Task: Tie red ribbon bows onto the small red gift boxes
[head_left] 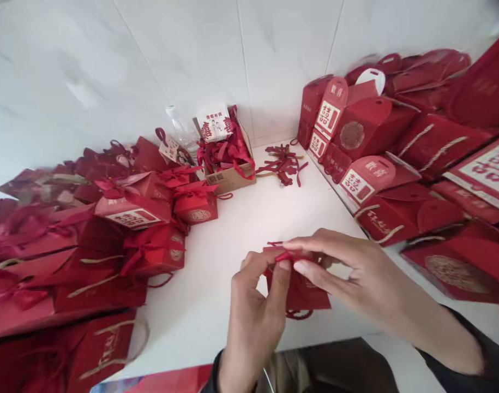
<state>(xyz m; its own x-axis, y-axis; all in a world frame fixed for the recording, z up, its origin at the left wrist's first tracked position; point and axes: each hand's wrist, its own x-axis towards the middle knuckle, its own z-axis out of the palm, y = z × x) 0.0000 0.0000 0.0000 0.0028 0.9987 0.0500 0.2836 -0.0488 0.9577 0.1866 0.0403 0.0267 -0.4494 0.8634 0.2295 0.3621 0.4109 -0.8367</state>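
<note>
A small red gift box [308, 295] with a dark red cord handle sits on the white table [208, 295], low and right of centre. Both hands meet over its top. My left hand [259, 305] pinches a red ribbon [284, 256] between thumb and forefinger. Reaching in from the right, my right hand [347, 267] has thumb and fingers closed at the same ribbon; its far fingertips are partly hidden behind the box top.
Many red boxes with ribbons [151, 251] are stacked on the left. Others [380, 125] fill the right side. At the back stand a cardboard box of ribbons [233, 181] and a loose pile of dark red strips [284, 164], near a tiled wall.
</note>
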